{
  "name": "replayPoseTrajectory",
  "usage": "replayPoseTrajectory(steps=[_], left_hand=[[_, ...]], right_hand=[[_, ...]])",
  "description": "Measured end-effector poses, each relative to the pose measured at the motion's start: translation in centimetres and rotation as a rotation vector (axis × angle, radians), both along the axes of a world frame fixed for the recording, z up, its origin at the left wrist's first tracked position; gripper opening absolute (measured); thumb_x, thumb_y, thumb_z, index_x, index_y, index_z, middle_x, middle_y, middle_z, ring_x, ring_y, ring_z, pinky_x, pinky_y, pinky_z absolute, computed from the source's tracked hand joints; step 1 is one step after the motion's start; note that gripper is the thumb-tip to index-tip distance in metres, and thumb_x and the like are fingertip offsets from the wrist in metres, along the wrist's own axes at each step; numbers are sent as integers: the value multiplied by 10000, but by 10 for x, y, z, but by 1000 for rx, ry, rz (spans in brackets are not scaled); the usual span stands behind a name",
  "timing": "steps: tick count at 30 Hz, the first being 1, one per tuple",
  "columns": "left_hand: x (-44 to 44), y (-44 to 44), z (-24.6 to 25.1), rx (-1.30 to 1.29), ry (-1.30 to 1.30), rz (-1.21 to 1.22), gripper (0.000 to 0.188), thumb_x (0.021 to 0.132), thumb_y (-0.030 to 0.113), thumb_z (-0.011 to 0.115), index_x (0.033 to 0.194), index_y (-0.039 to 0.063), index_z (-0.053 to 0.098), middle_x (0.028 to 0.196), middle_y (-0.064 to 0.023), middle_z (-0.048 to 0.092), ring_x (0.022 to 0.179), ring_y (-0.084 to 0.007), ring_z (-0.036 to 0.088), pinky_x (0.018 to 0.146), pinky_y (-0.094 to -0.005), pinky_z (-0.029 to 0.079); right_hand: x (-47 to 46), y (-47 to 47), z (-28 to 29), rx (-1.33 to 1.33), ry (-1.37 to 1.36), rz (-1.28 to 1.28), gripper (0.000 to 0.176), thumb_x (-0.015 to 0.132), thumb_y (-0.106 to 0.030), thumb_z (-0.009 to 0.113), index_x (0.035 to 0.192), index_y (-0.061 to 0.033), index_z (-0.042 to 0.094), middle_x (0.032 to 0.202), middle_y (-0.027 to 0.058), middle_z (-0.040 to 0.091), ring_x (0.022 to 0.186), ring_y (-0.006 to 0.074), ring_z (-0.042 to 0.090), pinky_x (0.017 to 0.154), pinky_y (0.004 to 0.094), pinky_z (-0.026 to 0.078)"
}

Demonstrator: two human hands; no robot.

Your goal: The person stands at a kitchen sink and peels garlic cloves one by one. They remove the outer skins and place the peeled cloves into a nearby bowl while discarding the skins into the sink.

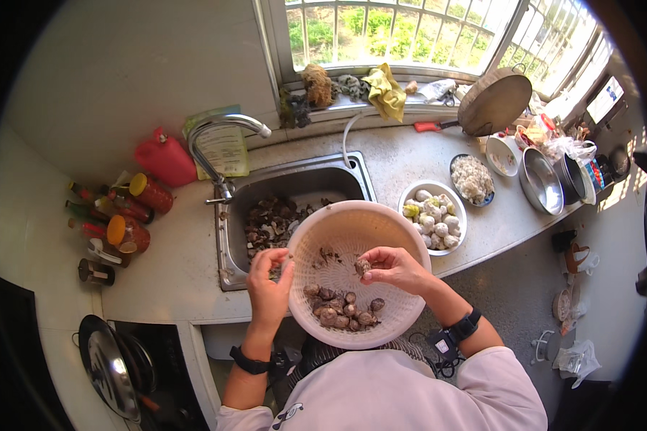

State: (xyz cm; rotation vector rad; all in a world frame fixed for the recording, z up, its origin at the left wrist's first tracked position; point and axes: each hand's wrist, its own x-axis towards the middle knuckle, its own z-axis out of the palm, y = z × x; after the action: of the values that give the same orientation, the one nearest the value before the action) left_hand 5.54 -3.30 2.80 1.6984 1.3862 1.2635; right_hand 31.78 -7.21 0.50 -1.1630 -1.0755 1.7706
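Observation:
My right hand (391, 268) pinches a small brown tuber (362, 266) between thumb and fingertips, above the inside of a pale pink plastic colander basket (356, 218). Several more unpeeled brown tubers (350, 312) lie in the near part of that basket, with dark scraps of skin (328, 256) farther back. At the basket's left rim is my left hand (268, 288), thumb and fingers apart, with nothing plainly held. The basket leans over the front edge of the stainless steel sink (296, 175). Brown peelings (269, 221) cover much of the sink bottom.
Right of the basket stands a white bowl of peeled tubers (436, 223), then a plate of cooked rice (472, 180) and a metal basin (542, 180). A faucet (207, 151) arches over the sink's left side. Jars (151, 194) crowd the left wall; a lidded pan (108, 372) sits nearer.

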Motion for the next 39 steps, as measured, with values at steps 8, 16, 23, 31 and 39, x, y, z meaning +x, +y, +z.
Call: replayPoseTrajectory(steps=[8, 16, 23, 31, 39], left_hand=[[7, -12, 23, -106, -76, -273, 143, 809, 34, 665, 948, 0, 667, 825, -93, 670, 721, -150, 635, 659, -268, 502], [0, -12, 13, -292, -158, -166, 158, 800, 72, 715, 923, -21, 677, 784, -44, 681, 698, -75, 608, 651, -222, 494], [2, -10, 4, -332, -218, -103, 100, 817, 53, 674, 871, -30, 661, 716, -11, 651, 648, -39, 567, 601, -199, 471], [-2, -5, 10, -294, -184, -127, 62, 804, 42, 656, 804, -17, 636, 685, -1, 628, 627, -37, 554, 584, -210, 470], [-30, 25, -2, -124, 119, -58, 66, 811, 56, 673, 829, -3, 651, 689, -71, 659, 574, -76, 574, 545, -237, 457]], right_hand=[[-60, 7, 14, 65, 208, -127, 332, 789, 43, 685, 1097, 7, 565, 1019, 72, 629, 919, 144, 637, 830, 288, 547], [-88, 11, 19, 291, -144, -222, 349, 770, -4, 725, 1087, 1, 580, 946, 34, 619, 842, 87, 619, 764, 227, 531], [-108, 16, 21, 675, -491, -299, 290, 717, 34, 728, 978, 22, 602, 849, 66, 587, 745, 109, 623, 656, 226, 546], [-104, 12, 26, 429, -307, -241, 300, 787, -21, 691, 1064, 31, 590, 893, 73, 608, 774, 112, 634, 692, 244, 547], [-91, 10, 33, -67, 344, -106, 277, 872, -32, 601, 1142, 13, 557, 984, 67, 601, 866, 168, 645, 821, 321, 544]])
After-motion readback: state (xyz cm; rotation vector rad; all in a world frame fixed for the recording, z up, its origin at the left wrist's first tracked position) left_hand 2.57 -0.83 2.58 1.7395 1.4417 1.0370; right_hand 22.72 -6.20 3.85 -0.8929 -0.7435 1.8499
